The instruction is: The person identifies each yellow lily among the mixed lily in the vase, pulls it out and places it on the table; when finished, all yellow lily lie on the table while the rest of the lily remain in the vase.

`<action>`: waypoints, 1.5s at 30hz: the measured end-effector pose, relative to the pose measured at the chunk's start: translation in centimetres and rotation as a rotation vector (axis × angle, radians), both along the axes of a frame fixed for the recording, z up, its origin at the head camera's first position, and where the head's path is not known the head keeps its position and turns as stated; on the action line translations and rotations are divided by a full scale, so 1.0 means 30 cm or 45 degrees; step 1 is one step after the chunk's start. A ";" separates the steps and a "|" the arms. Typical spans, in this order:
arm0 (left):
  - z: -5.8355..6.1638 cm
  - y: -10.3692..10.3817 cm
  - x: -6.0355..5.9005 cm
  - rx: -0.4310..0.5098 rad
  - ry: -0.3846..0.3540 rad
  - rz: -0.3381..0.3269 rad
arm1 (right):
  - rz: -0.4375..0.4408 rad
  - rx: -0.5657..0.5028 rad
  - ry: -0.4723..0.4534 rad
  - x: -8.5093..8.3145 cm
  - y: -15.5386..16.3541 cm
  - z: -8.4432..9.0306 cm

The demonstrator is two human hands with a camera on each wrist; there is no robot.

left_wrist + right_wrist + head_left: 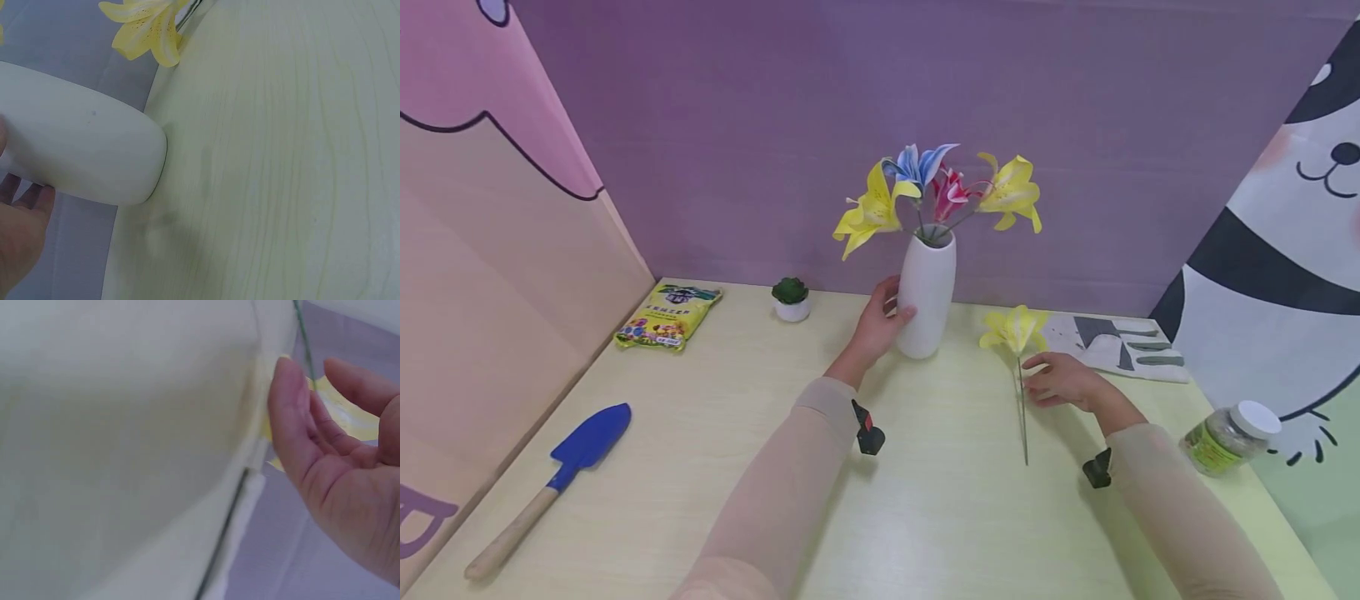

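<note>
My left hand (880, 321) holds the white vase (927, 287) by its left side, thumb across the front and fingers round the back. The vase stands upright with two yellow lilies, a blue one (917, 167) and a pink-red one (951, 193) in it. To the right of the vase is a loose yellow lily (1017, 329), its thin stem pointing toward the near edge. Beside that stem is my right hand (1063, 382). In the right wrist view, the green stem (304, 337) runs between the spread thumb and fingers (290, 406), with a gap showing.
A pair of grey-and-white gloves (1112, 346) lies at the back right, with a white-lidded jar (1228, 437) nearer. On the left are a blue trowel (591, 437), a yellow packet (668, 317) and a small potted succulent (792, 300). A purple wall (737, 150) backs the table.
</note>
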State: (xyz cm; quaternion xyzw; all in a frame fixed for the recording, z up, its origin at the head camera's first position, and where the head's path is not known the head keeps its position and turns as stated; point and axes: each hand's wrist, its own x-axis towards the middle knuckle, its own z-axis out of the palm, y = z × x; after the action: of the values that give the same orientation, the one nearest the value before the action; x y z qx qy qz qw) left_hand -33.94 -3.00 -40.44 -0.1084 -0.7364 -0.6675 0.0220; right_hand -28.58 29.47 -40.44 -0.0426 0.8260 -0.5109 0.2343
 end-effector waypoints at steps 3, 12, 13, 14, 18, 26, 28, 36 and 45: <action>-0.001 0.001 0.001 -0.002 0.007 -0.006 | -0.011 0.072 0.055 0.002 0.006 0.042; 0.011 0.000 -0.005 -0.045 -0.011 0.015 | -0.116 -0.019 0.316 -0.016 -0.061 0.186; 0.011 -0.001 -0.004 -0.046 -0.012 0.014 | -0.123 -0.045 0.349 -0.016 -0.076 0.197; 0.011 -0.001 -0.003 -0.042 -0.010 0.011 | -0.126 -0.075 0.380 -0.015 -0.092 0.207; 0.008 0.000 -0.001 -0.031 -0.004 0.009 | -0.183 -0.217 0.495 -0.018 -0.165 0.237; 0.010 0.000 0.003 -0.025 0.006 0.016 | -0.549 -0.717 0.609 -0.066 -0.329 0.276; 0.009 0.000 0.002 -0.030 0.000 0.019 | -0.628 -0.850 0.591 -0.087 -0.367 0.286; 0.002 -0.001 0.002 -0.017 -0.010 0.007 | -0.835 -1.231 0.486 -0.161 -0.473 0.336; 0.002 0.001 0.008 0.005 0.008 -0.001 | -0.924 -1.226 0.514 -0.204 -0.545 0.355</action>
State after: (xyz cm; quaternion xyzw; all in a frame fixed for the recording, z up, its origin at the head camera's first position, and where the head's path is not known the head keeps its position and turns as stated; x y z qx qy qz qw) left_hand -33.72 -2.99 -40.38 -0.1110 -0.7350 -0.6685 0.0242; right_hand -34.71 13.13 -29.79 0.0438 0.4936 -0.8538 -0.1595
